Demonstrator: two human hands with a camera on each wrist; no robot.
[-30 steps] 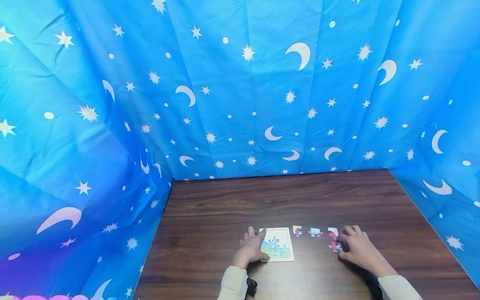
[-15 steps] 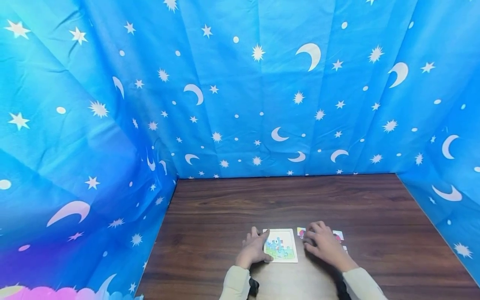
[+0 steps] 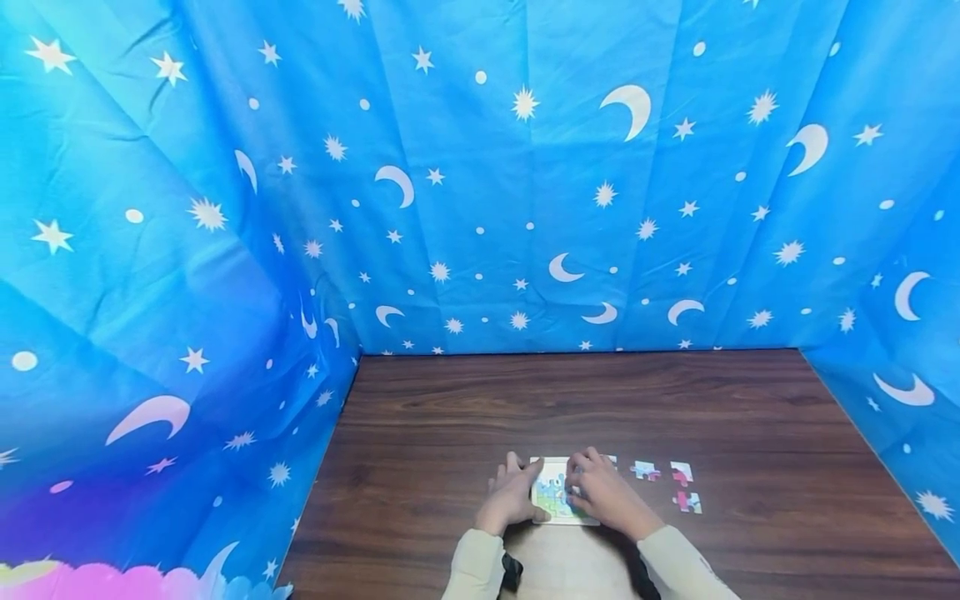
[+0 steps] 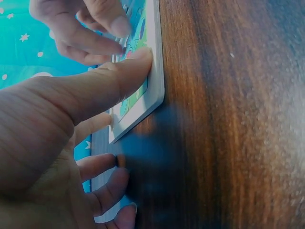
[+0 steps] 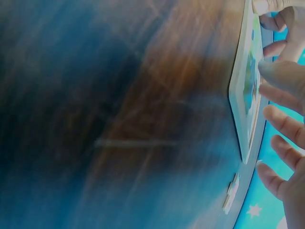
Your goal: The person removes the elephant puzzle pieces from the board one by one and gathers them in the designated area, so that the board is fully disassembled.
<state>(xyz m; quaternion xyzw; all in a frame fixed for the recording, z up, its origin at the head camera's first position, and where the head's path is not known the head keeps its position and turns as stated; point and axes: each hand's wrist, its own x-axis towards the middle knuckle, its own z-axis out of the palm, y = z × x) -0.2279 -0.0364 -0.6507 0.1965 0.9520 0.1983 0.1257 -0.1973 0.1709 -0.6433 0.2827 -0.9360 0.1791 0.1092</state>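
My left hand (image 3: 510, 497) holds a square, white-rimmed jigsaw tray (image 4: 157, 52) by its left side. In the left wrist view its thumb lies on the rim and picture, with a finger at the tray's edge. Part of a blue and green picture (image 3: 552, 493) shows inside. Over the tray's right half is my right hand (image 3: 602, 492), its thumb and forefinger close together at the picture. I cannot see clearly whether a piece is between them. Loose jigsaw pieces lie to the right: a pink and blue one (image 3: 646, 471), a pink and white one (image 3: 681, 472) and another (image 3: 686, 502).
One more loose piece (image 3: 611, 459) shows partly behind the right hand. The brown wooden table (image 3: 450, 417) meets a blue curtain (image 3: 480, 167) with moons and stars at its back and sides.
My right hand has moved left from the loose pieces, across them, to over the jigsaw tray. The left hand keeps its hold on the tray. The head view has shifted slightly.
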